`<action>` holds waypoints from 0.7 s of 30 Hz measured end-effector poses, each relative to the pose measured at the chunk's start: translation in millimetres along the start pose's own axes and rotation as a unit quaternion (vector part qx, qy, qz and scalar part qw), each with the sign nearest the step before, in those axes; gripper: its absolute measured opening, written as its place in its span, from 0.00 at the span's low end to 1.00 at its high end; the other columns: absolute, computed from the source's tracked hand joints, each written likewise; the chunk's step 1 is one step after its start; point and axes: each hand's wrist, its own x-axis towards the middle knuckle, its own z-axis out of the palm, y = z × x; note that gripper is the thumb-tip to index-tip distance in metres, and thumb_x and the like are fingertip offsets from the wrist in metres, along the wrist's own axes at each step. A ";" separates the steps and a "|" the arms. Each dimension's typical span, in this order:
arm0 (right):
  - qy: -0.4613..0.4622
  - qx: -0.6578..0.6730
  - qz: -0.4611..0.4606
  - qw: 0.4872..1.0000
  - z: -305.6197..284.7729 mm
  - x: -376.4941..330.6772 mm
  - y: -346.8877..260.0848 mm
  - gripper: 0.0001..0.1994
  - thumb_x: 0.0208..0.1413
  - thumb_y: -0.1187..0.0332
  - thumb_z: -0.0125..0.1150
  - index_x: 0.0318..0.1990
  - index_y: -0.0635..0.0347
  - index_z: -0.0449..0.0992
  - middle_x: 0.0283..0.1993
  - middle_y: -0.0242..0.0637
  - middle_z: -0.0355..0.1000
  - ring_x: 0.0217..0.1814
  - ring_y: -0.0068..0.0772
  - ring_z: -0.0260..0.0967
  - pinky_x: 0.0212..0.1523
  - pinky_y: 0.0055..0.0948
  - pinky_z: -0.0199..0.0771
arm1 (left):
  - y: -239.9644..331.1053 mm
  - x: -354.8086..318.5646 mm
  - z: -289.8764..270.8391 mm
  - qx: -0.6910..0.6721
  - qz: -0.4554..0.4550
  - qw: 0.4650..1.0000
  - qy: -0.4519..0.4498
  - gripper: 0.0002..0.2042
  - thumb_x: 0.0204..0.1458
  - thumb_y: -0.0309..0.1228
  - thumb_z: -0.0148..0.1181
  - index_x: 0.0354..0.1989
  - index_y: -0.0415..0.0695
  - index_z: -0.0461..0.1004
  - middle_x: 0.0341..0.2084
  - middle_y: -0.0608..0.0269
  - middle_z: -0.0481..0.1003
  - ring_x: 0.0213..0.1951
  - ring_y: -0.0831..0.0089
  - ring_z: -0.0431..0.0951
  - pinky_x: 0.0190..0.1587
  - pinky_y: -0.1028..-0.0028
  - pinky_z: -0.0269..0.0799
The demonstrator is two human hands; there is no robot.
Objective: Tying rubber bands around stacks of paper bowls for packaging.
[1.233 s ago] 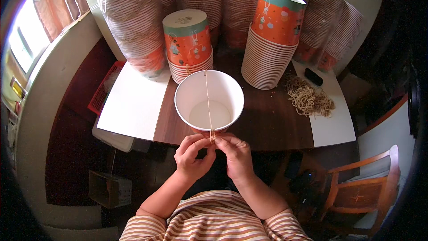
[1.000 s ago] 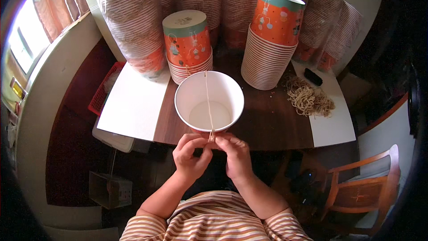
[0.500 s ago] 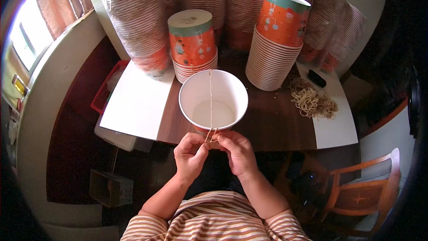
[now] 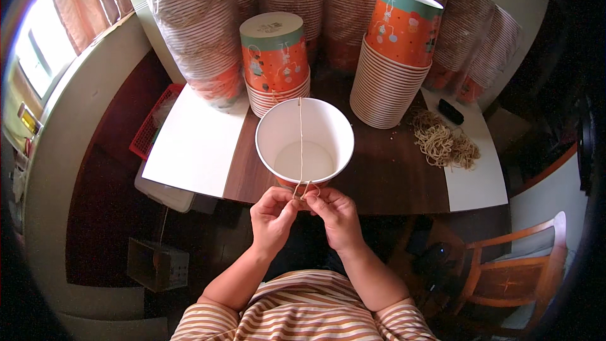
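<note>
The left hand [image 4: 271, 220] and right hand [image 4: 336, 216] each pinch the string [image 4: 302, 132] between thumb and fingers, just outside the near rim of the tub [image 4: 325, 142]. Whether it is knotted is too small to tell. The tub stands mouth up near the tabletop's [image 4: 391, 173] front edge, probably for easy reach, the string spanning its opening.

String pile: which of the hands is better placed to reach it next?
Probably the right hand: the string pile lies on its side, farther from the left hand. Both hold string at the bucket.
</note>
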 end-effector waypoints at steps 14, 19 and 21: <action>0.026 -0.121 -0.074 0.990 -4.9 2.4 0.9 0.07 0.55 0.71 0.56 0.36 0.65 0.74 0.35 0.34 0.74 0.37 0.22 0.71 0.41 0.23 0.73 | 9.2 0.4 5.4 0.074 0.007 0.996 -0.039 0.11 0.47 0.24 0.60 0.40 0.35 0.72 0.34 0.64 0.72 0.32 0.82 0.72 0.35 0.83 0.67; 0.022 -0.135 -0.102 0.985 -4.9 0.9 3.4 0.05 0.55 0.73 0.56 0.35 0.66 0.73 0.35 0.34 0.73 0.37 0.20 0.71 0.41 0.22 0.73 | 9.3 5.4 10.6 0.152 0.054 0.987 -0.015 0.07 0.46 0.24 0.62 0.33 0.36 0.75 0.31 0.62 0.73 0.29 0.82 0.73 0.30 0.83 0.68; 0.030 -0.171 -0.126 0.977 -6.3 1.2 5.2 0.05 0.56 0.72 0.56 0.35 0.66 0.73 0.35 0.33 0.73 0.35 0.18 0.70 0.38 0.20 0.72 | 13.8 6.0 9.9 0.188 0.050 0.981 -0.013 0.03 0.48 0.21 0.60 0.31 0.35 0.74 0.27 0.63 0.74 0.27 0.80 0.74 0.30 0.82 0.69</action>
